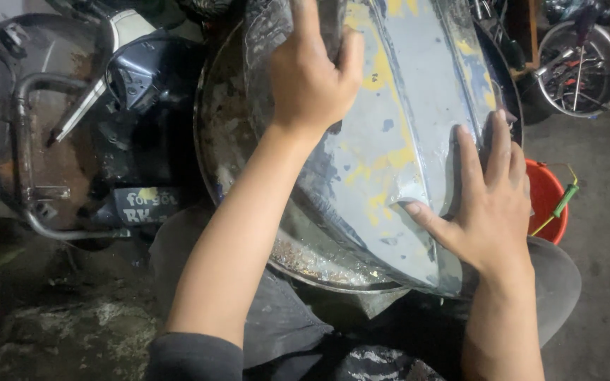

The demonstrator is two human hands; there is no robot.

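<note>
A long grey metal body panel (390, 127) with worn yellow and blue paint patches lies tilted across a large round metal basin (220, 134). My left hand (312, 77) grips the panel's upper left edge, fingers curled over it. My right hand (488, 204) presses flat on the panel's lower right side, fingers spread and the thumb pointing left along a ridge. The panel's near end rests over my lap.
A black motorcycle body part with a curved chrome rail (30, 148) lies at the left on the dirty concrete floor. An orange bucket (548, 201) with a green-handled tool (565, 200) stands at the right. A round tub of metal tools (579, 67) sits at the top right.
</note>
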